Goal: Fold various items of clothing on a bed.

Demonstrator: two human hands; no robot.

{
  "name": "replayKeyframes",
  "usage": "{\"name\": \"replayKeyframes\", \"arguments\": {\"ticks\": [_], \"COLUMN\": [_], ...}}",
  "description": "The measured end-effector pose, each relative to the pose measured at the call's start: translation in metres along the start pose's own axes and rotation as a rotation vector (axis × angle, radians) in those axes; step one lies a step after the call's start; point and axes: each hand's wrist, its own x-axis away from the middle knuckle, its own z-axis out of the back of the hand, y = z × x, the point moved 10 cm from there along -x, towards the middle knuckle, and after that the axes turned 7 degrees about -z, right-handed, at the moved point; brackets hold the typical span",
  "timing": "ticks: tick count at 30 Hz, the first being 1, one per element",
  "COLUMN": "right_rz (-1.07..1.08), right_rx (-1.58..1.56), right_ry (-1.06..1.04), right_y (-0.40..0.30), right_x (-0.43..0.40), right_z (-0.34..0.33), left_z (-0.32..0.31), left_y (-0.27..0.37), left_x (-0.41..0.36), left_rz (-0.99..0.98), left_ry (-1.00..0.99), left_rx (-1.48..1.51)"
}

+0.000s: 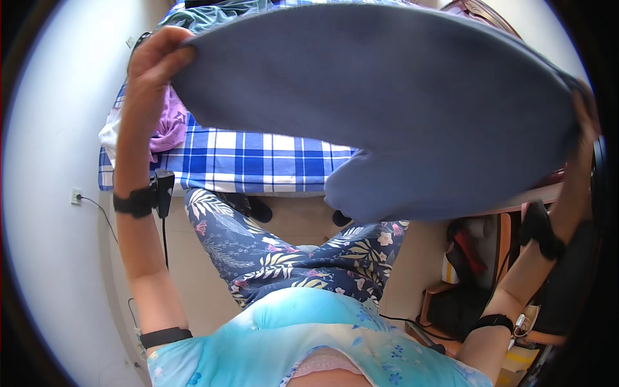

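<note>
A pair of plain blue-grey trousers is stretched sideways in the air before me, above the bed. My left hand pinches the end of the upper leg between thumb and fingers. At the far right, my right hand grips the opposite end, probably the waist; its fingers are partly hidden and blurred. The other leg droops below the crotch, its end folded and softly creased. Part of the bed and my feet are covered by the cloth.
The bed has a blue-and-white checked sheet. A lilac printed cloth and a green-grey cloth lie on it. At right stands a wooden desk or cabinet. A wall socket with a plugged-in cable is at left.
</note>
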Motion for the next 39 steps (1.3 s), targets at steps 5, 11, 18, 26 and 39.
{"name": "replayKeyframes", "arguments": {"ticks": [5, 11, 18, 26, 39], "right_rz": [-0.056, 0.008, 0.358, -0.69, -0.579], "right_rx": [-0.195, -0.684, -0.069, -0.518, -0.383], "right_ry": [-0.225, -0.065, -0.08, -0.613, -0.503], "right_y": [0.013, -0.076, 0.012, 0.269, 0.3], "right_x": [-0.041, -0.078, -0.032, 0.237, 0.269], "right_z": [-0.141, -0.152, -0.192, -0.32, -0.255], "left_z": [0.06, 0.166, 0.112, -0.084, -0.21], "left_y": [-0.015, 0.129, 0.186, -0.078, -0.068], "left_x": [-0.032, -0.065, 0.007, 0.152, 0.233], "left_rz": [0.037, -0.313, -0.211, 0.462, 0.621], "left_ry": [0.262, 0.555, 0.058, -0.507, -1.06], "left_rx": [-0.307, -0.659, -0.645, -0.266, 0.232]}}
